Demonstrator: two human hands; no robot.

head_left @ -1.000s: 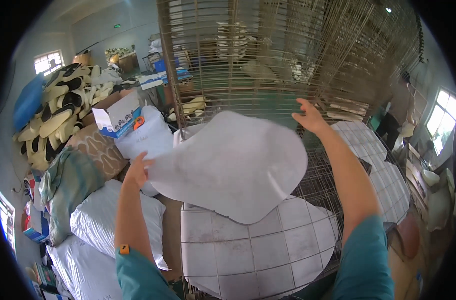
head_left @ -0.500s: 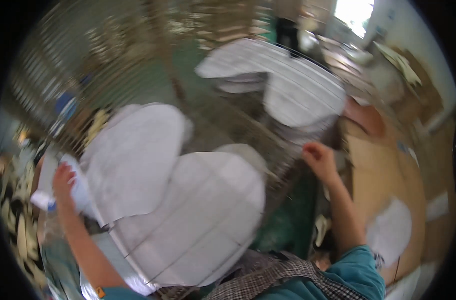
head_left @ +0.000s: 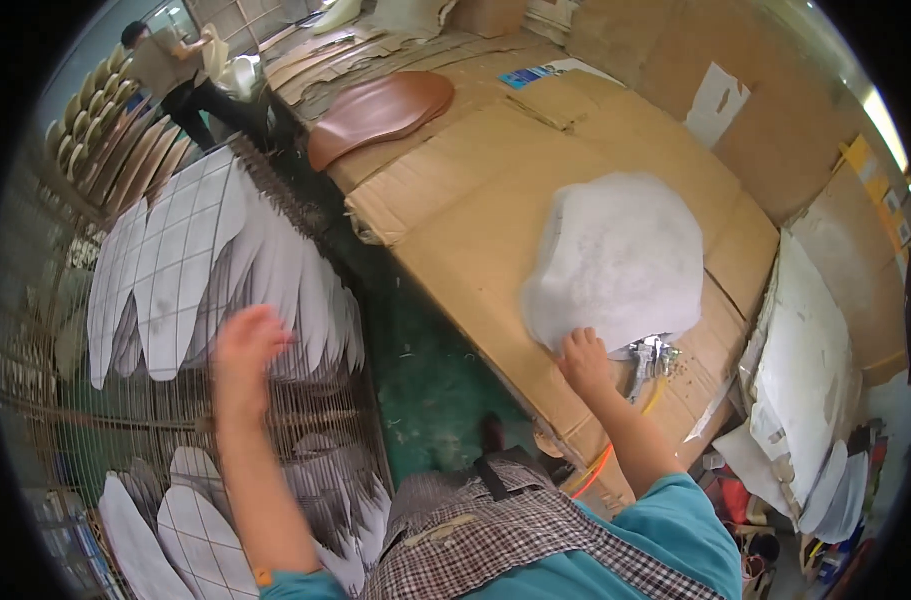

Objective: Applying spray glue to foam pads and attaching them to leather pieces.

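Observation:
A white fluffy foam pad (head_left: 615,255) lies flat on a table covered in brown cardboard (head_left: 475,230). My right hand (head_left: 582,360) rests on the pad's near edge, fingers curled on it. My left hand (head_left: 243,352) is raised and blurred, fingers apart, holding nothing, in front of a wire cage (head_left: 95,400) stacked with white foam pads (head_left: 195,270). A metal tool (head_left: 647,360) with an orange hose lies beside my right hand.
A brown curved seat shell (head_left: 375,110) lies at the far end of the cardboard table. Another person (head_left: 170,70) stands at the back left near stacked shells. More white pads (head_left: 805,370) lean at the right. A green floor strip (head_left: 425,380) runs between cage and table.
The view swung from the wire cage to the cardboard table. The white pad, earlier held up in both hands, now lies on the table; my left hand has let go.

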